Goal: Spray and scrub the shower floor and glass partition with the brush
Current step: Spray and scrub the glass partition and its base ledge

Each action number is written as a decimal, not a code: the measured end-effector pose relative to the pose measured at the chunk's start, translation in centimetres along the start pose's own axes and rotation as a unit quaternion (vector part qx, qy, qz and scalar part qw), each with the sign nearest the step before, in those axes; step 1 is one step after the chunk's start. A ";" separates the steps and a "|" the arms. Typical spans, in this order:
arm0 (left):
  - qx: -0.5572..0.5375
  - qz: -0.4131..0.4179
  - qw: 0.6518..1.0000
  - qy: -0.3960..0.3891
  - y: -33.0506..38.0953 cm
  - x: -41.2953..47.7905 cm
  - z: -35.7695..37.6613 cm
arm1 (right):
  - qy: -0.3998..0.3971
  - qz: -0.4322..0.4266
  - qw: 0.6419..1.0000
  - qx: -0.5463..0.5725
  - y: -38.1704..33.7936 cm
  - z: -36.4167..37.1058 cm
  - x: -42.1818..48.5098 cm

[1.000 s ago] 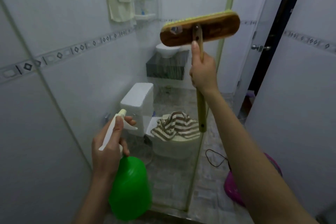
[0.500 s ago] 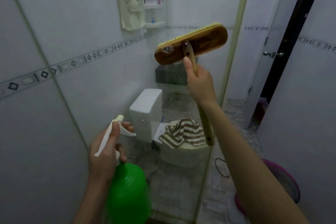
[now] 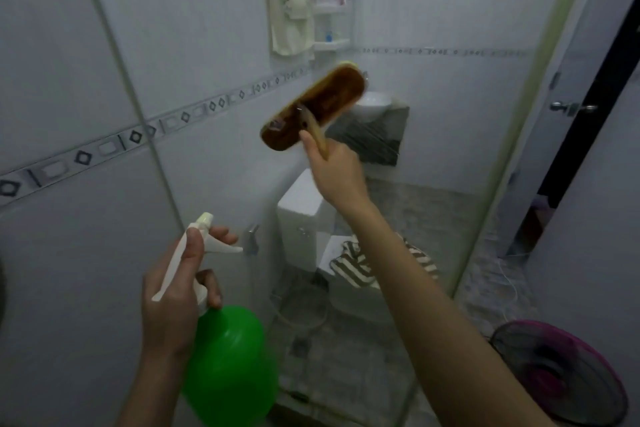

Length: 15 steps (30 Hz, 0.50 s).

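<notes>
My right hand (image 3: 337, 173) is clenched round the wooden handle of the brush (image 3: 313, 107). Its brown head sits just above my knuckles, tilted, with the bristles facing away toward the glass partition (image 3: 467, 156). I cannot tell whether they touch it. My left hand (image 3: 176, 291), lower and nearer me, grips the neck of the green spray bottle (image 3: 230, 357), forefinger hooked over the white trigger. Beyond my right wrist, behind the glass, stand a toilet tank (image 3: 304, 218) and a striped cloth (image 3: 353, 263). A pale towel (image 3: 291, 0) hangs high on the tiled wall (image 3: 86, 62).
</notes>
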<state>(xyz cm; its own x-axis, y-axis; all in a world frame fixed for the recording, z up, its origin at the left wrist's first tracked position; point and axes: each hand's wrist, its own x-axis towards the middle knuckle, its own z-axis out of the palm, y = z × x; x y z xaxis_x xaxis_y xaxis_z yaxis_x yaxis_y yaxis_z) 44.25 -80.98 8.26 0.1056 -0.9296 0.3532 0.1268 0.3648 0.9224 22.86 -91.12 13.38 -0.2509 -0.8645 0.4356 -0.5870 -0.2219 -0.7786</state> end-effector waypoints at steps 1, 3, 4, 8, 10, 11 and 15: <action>-0.004 0.006 1.000 0.004 0.0 0.3 -0.8 | 0.012 0.012 1.000 0.000 1.3 -0.2 -0.8; -0.004 0.017 1.000 0.008 -0.3 0.9 -2.5 | 0.041 0.055 0.997 0.018 4.0 -0.7 -3.7; -0.004 0.020 1.000 0.009 -0.4 1.3 -3.2 | 0.058 0.083 0.994 0.037 4.9 -0.7 -5.1; 0.004 0.002 1.000 0.014 -1.0 3.0 -4.8 | 0.069 0.100 0.990 0.068 2.0 3.3 -3.7; 0.015 -0.005 1.000 0.010 -1.4 4.2 -5.1 | 0.028 0.068 0.996 0.045 -1.4 6.0 -0.5; 0.020 -0.005 1.000 0.008 -1.7 4.8 -5.1 | 0.015 0.051 0.998 0.028 -2.6 7.0 0.9; -0.017 -0.007 1.000 -0.004 -2.4 6.9 -4.4 | 0.033 0.037 0.999 0.014 -1.8 6.4 1.0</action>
<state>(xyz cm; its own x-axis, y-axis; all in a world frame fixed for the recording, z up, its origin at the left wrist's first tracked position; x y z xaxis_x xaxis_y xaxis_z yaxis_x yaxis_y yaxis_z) 49.05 -88.00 7.73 0.0958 -0.9352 0.3408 0.1627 0.3525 0.9216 28.56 -94.47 12.35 -0.3437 -0.8473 0.4049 -0.5439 -0.1718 -0.8214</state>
